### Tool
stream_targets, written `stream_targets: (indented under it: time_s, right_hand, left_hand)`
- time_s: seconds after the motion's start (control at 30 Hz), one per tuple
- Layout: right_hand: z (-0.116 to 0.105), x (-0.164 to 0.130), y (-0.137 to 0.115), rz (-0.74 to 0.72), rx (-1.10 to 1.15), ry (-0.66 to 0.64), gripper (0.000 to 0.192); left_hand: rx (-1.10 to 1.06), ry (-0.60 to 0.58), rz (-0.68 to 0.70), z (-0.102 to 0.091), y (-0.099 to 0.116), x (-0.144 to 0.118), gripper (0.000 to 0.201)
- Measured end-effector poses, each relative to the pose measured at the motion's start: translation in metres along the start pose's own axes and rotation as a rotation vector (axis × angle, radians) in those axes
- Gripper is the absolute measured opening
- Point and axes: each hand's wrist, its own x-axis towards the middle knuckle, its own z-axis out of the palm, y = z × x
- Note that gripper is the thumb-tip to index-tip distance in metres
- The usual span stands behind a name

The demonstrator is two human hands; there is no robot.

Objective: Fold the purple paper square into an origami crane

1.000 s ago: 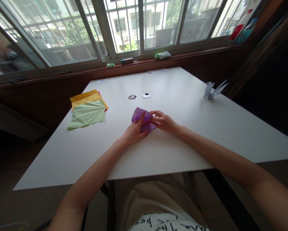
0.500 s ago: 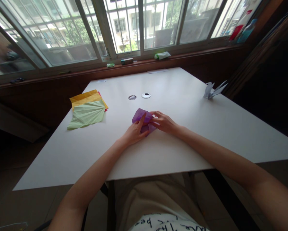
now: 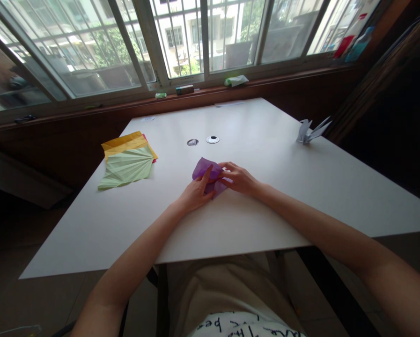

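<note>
Purple paper [image 3: 202,166] is held in left grip [image 3: 195,193] and right grip [image 3: 241,179]; between them, it could be miscreased by uneven pulling.

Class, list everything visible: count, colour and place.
Table: 1, white, centre
Window: 1, grey frame, top
Paper: 1, purple, table's near middle
Pleated sheet: 1, green, table's left
Flat sheets: uncounted, yellow, red, under pleated sheet
Discs: 2, grey and white, table's middle
Folded figure: 1, grey, table's right
Slips: 2, white, table's far edge
Packets: 2, green, windowsill
Box: 1, dark, windowsill
Bottles: 2, red and blue, upper right
Lap: 1, beige, bottom
Left hand, right hand: 2, bare, on paper
</note>
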Motion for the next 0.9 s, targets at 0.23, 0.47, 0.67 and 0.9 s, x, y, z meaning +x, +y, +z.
stream_targets:
  time_s: [0.23,0.47,0.67,0.9]
  right_hand:
    - [0.000,0.000,0.001,0.011,0.050,-0.032,0.015]
    - [0.000,-0.001,0.000,0.046,0.062,-0.053,0.018]
    - [0.000,-0.001,0.001,0.047,0.068,-0.044,0.015]
    - [0.000,-0.001,0.001,0.036,0.081,-0.056,0.013]
  left_hand:
    - [0.066,-0.007,0.052,-0.003,0.003,0.002,0.061]
    - [0.086,-0.018,0.083,-0.007,0.005,0.002,0.051]
    - [0.085,-0.044,0.094,-0.010,0.006,0.000,0.056]
    - [0.075,-0.059,0.081,-0.011,0.008,0.001,0.056]
